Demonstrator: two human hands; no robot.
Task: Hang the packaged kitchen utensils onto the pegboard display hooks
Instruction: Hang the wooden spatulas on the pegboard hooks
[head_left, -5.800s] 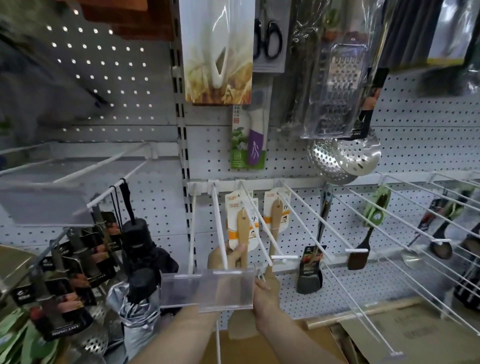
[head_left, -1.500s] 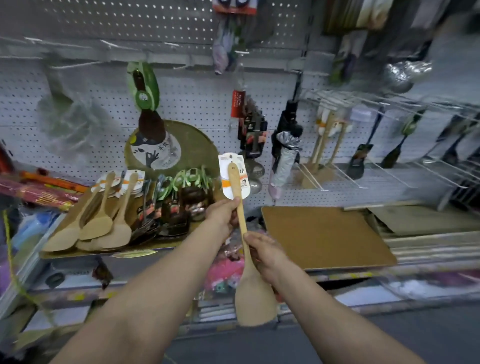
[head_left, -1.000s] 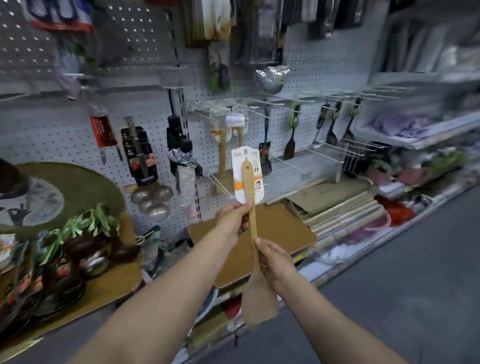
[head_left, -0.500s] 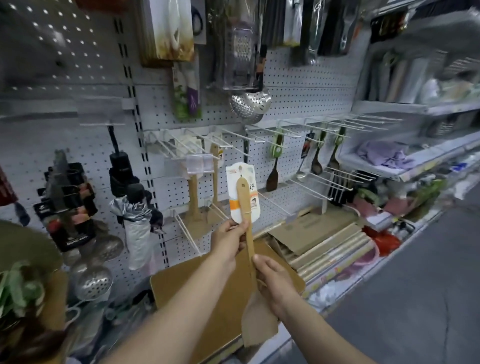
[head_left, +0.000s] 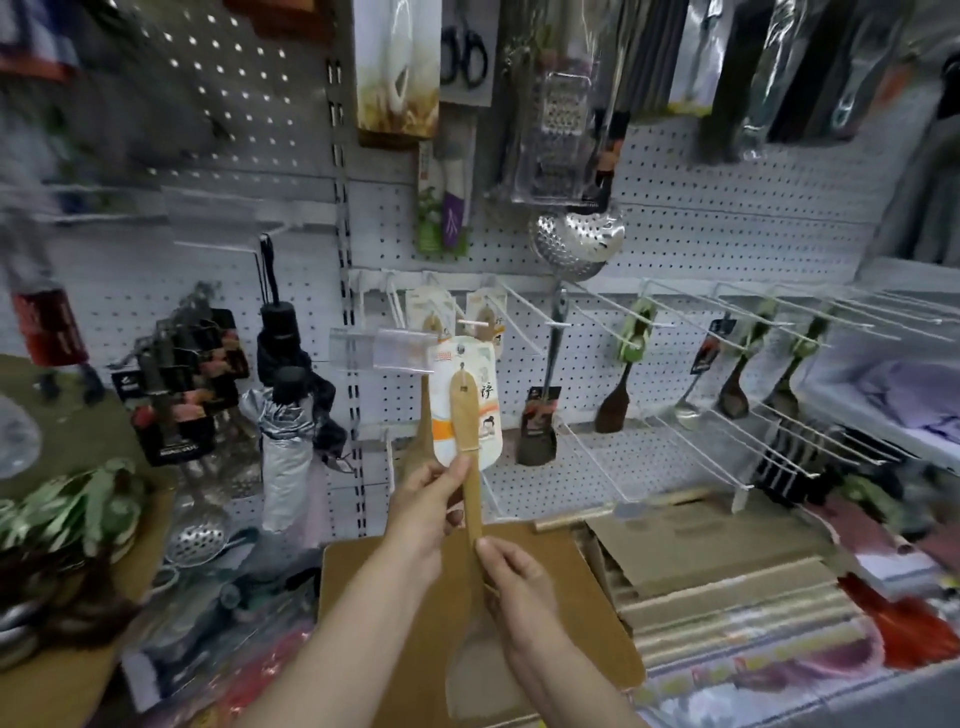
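Head view shows a wooden spatula (head_left: 464, 447) on its backing card (head_left: 466, 402) held upright, the card's top raised level with the clear label holder (head_left: 382, 349) at the tip of a pegboard hook (head_left: 396, 306), likely so the hang hole can be lined up with the prong. Left hand (head_left: 423, 512) pinches the handle just under the card with thumb and fingers curled on it, while the right hand (head_left: 511, 577) grips lower down near the blade, steadying it over the brown cardboard (head_left: 582, 587).
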